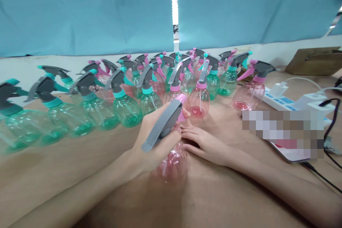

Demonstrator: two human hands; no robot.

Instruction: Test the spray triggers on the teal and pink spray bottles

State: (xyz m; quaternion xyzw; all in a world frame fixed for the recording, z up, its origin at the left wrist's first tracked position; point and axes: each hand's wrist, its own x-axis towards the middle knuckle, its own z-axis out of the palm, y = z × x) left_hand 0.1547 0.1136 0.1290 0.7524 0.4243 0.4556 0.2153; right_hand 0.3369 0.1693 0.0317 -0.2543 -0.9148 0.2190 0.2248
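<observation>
We held the pink spray bottle (pixel 173 167) left of the power strip (pixel 280 100), left hand (pixel 146 126) wrapped around its top; the right hand (pixel 201 140), nearer the strip, lay uncurled, contact unclear. We judged that a wide swing could topple green bottles (pixel 129 114) farther left.

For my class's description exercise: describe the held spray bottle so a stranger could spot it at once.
On the tabletop below the blue curtain, find rows of spray bottles. In front of them, the left hand grips a clear pink spray bottle with a grey-and-pink head. Unlike its neighbours, it is held in a hand.
</observation>
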